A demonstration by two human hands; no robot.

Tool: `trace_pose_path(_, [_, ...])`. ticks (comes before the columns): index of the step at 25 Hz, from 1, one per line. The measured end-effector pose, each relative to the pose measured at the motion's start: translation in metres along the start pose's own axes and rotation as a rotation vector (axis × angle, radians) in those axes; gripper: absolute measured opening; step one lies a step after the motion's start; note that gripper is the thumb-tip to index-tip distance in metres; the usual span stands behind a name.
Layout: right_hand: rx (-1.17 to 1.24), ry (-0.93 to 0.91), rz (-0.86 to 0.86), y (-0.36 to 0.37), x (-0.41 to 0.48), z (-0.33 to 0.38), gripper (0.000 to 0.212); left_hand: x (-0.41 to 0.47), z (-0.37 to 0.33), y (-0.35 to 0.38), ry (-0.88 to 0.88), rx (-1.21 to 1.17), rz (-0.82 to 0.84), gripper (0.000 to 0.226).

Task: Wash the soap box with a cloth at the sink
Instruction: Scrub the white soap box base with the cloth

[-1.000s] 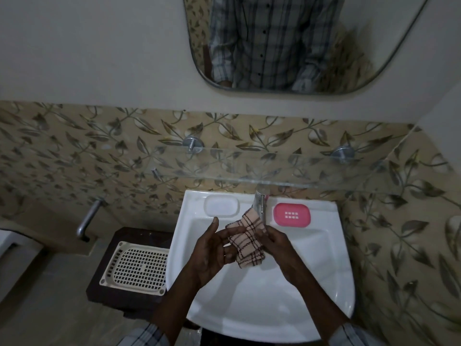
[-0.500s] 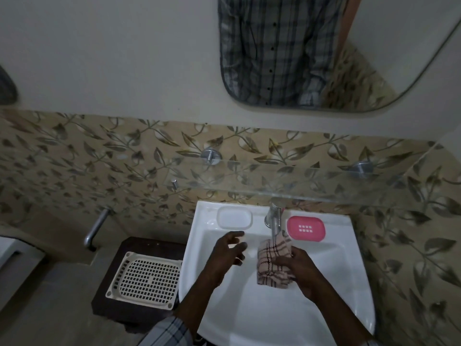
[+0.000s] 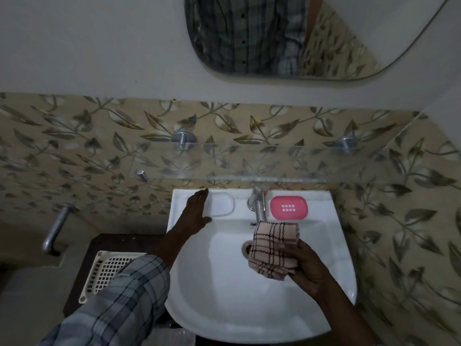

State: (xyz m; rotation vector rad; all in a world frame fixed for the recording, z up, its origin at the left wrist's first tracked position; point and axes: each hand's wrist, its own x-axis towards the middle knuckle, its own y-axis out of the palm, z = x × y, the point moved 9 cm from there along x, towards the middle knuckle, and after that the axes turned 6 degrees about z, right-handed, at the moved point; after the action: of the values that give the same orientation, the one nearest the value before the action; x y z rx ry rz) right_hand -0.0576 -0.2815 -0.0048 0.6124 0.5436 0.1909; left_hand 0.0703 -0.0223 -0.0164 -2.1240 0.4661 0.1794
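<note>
From the basin's middle, a cream slotted basket point(image 3: 107, 273) sits out at 9 o'clock on a dark stool, clear of splashes. The left hand point(image 3: 197, 213) stretches to 11 o'clock with its fingers straight, flat over the left edge of a white soap tray point(image 3: 222, 204) on the sink point(image 3: 224, 308) ledge. I judge it is bracing there or feeling for that tray. At 12 o'clock stands the tap point(image 3: 258, 206). Just right of it, at 1 o'clock, the pink soap box point(image 3: 288, 208) rests untouched on the ledge. The right hand point(image 3: 306, 265) grips the folded checked cloth point(image 3: 273, 248) beneath the spout, over the drain, probably to wet it. I can read no brand or writing, and the pink box's white squares look like drain holes.
</note>
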Motion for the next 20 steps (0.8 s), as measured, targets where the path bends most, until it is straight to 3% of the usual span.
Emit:
trace_pose_path(7, [0.025,0.016,-0.005,0.000,-0.003,-0.007,0.038,0.007,0.020,0.004,-0.138,-0.045,-0.018,0.095])
trace_pose_path(16, [-0.018,0.052,-0.067,-0.005,-0.009,-0.006,0.040,-0.048,0.008,0.014,0.055,-0.279,-0.180,0.086])
trace_pose_path(18, [0.006,0.062,-0.067,-0.006,-0.014,-0.005,0.039,-0.057,0.007,0.020,-0.003,-0.347,-0.188,0.084])
trace_pose_path(20, [0.056,0.060,-0.071,-0.011,-0.019,-0.006,0.038,-0.064,0.013,0.036,-0.182,-0.497,-0.096,0.080])
